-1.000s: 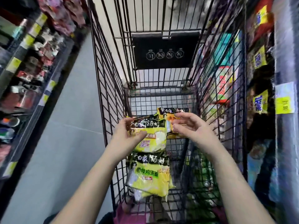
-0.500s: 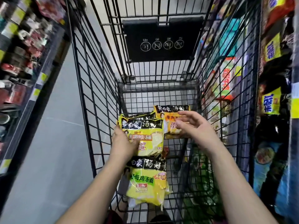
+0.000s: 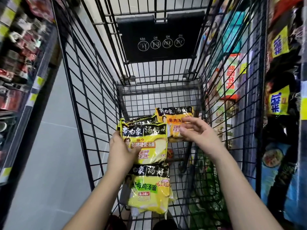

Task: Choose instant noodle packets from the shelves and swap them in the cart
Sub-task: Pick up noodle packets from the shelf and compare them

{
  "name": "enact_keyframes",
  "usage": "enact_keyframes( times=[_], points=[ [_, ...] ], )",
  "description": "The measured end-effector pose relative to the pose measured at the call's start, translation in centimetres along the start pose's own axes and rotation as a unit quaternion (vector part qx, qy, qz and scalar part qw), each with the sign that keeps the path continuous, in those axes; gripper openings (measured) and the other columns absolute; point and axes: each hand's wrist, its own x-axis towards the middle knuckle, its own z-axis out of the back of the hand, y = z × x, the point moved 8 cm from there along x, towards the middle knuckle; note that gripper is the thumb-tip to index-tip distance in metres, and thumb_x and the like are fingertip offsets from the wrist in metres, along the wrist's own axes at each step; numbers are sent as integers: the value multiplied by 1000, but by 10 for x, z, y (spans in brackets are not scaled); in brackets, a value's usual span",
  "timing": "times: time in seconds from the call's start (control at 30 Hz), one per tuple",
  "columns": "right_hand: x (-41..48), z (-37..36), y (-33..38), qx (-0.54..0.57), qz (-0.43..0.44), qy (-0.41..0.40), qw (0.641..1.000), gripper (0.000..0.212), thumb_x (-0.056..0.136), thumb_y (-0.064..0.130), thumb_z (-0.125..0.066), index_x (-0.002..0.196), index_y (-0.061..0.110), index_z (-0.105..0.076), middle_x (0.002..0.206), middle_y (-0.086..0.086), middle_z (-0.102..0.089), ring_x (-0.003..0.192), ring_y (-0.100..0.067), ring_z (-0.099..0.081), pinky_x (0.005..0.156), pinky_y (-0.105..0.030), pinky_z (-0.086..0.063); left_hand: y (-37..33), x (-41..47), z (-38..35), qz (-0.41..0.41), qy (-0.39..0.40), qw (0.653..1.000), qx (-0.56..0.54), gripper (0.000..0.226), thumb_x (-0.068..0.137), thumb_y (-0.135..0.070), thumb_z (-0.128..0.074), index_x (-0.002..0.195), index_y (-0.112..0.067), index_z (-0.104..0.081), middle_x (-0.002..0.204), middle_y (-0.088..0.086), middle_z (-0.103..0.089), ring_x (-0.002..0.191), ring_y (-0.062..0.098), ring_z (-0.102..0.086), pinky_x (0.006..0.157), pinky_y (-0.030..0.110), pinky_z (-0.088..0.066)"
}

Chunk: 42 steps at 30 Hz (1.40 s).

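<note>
My left hand (image 3: 121, 151) grips a small stack of yellow noodle packets (image 3: 147, 143) by the left edge, thumb across the front one, low inside the black wire cart (image 3: 93, 113). An orange noodle packet (image 3: 174, 119) lies just behind and to the right of the stack. In front of it hovers my right hand (image 3: 199, 133), fingers loosely spread; fingers and thumb are both on the near side of the packet and hold nothing. Another yellow packet (image 3: 149, 195) lies in the cart below the stack, nearer to me.
A black sign plate (image 3: 159, 35) hangs on the cart's far end. Green packets (image 3: 206, 188) show through the wires under my right forearm. Stocked shelves line the left (image 3: 20, 52) and the right (image 3: 279, 100) of the grey-floored aisle (image 3: 49, 163).
My right hand, which pinched the orange packet, has let it go and spread its fingers. Both hands and the packets sit lower in the cart. My left hand still holds the yellow stack.
</note>
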Motion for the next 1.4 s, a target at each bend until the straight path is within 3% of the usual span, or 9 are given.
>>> enact_keyframes(
  times=[0.13,0.3,0.43,0.53,0.8,1.07,1.27,1.33,1.4],
  points=[
    [1,2,-5,9,1,-5,1000,40,85,17,-79,122,20,-66,111,-5,-75,102,-28,-73,78,-25,-60,3,10,-1,22,17,999,-30,80,73,-23,-91,139,-8,-48,108,4,-55,109,30,-57,95,42,-52],
    [2,3,-9,15,-6,-8,1000,42,83,20,-79,123,20,-65,109,-2,-76,101,-22,-74,74,-21,-57,10,13,-13,42,77,996,-30,63,81,-30,-84,133,-13,-52,130,7,-58,104,24,-61,93,36,-52],
    [2,5,-12,6,-14,-9,1000,43,84,19,-79,125,19,-65,109,-2,-75,98,-17,-74,74,-20,-58,8,10,-18,68,95,992,-41,105,70,-58,-85,148,-8,-37,147,10,-52,130,32,-54,106,43,-48],
    [3,8,-15,-2,-16,-6,1000,43,85,19,-78,126,19,-64,111,-2,-75,95,-15,-75,74,-21,-58,9,10,-20,106,100,988,-60,107,74,-46,-88,154,-7,-28,155,13,-44,137,34,-48,109,43,-43],
    [16,23,-25,-8,-21,-51,998,45,82,25,-81,123,21,-66,113,-4,-74,100,-18,-74,80,-30,-59,8,10,-15,101,144,969,-171,134,49,-60,-94,157,-21,-24,154,11,-47,129,34,-57,110,53,-45],
    [22,15,-29,-73,-48,-28,996,41,87,28,-77,124,21,-63,111,2,-72,93,-6,-74,78,-23,-60,-37,-2,35,12,122,968,-219,60,80,-37,-84,128,-21,-51,112,3,-76,89,22,-78,82,47,-62],
    [21,-38,-48,-158,-85,57,982,39,85,39,-77,119,28,-62,113,8,-70,103,-7,-68,93,-32,-58,-92,-16,96,-80,133,956,-250,34,87,-27,-76,116,-20,-59,100,-2,-80,79,11,-77,53,15,-53],
    [18,-58,-53,-184,-99,82,974,45,86,42,-76,124,24,-61,114,9,-68,103,-6,-66,93,-30,-56,-109,-20,111,-108,140,954,-243,31,88,-26,-73,116,-21,-59,101,-3,-80,86,17,-78,61,24,-60],
    [15,-70,-57,-211,-112,71,968,48,86,45,-76,124,22,-59,114,11,-67,100,-5,-64,83,-22,-52,-117,-18,120,-123,145,951,-242,32,89,-27,-72,117,-19,-59,104,1,-80,93,29,-77,81,53,-62]
  ],
)
